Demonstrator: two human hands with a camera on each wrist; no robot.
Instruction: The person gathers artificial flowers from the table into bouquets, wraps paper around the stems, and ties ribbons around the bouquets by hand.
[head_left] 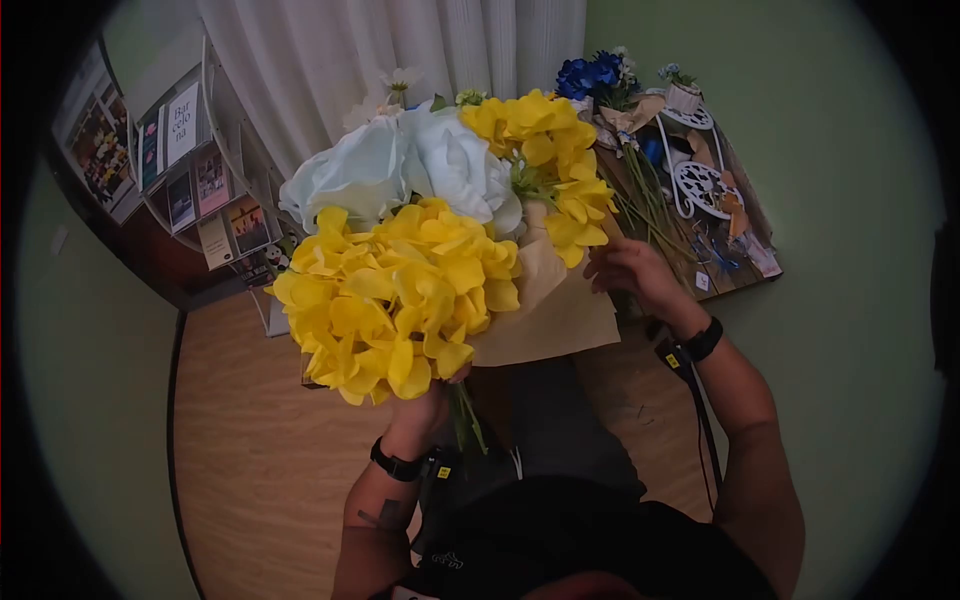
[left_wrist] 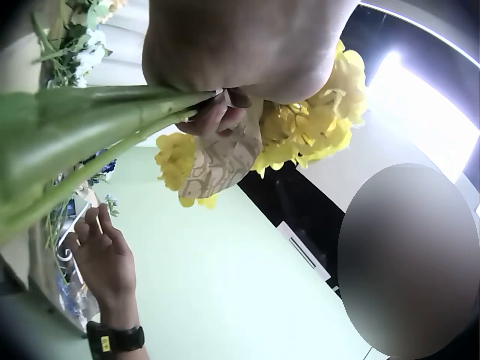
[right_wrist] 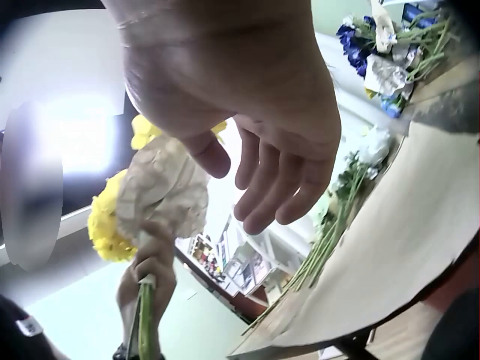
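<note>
A bouquet of yellow flowers (head_left: 400, 290) and pale blue blooms (head_left: 450, 170), with brown paper (head_left: 550, 310) around part of it, fills the middle of the head view. My left hand (head_left: 418, 415) grips its green stems (head_left: 466, 420) just below the blooms; in the left wrist view the stems (left_wrist: 90, 135) run out of the curled fingers. To the right of the bouquet is my right hand (head_left: 645, 280), fingers loosely bent and holding nothing. The right wrist view has this hand (right_wrist: 240, 112) apart from the wrapped bouquet (right_wrist: 165, 187).
At the right, a wooden table (head_left: 750, 190) bears blue flowers (head_left: 590, 75), loose stems (head_left: 650, 205), a white metal stand (head_left: 705, 185) and scraps. A display rack (head_left: 215, 150) with cards stands at the left, beside a white curtain (head_left: 300, 60). More stems (right_wrist: 322, 247) lie beside paper (right_wrist: 390, 232).
</note>
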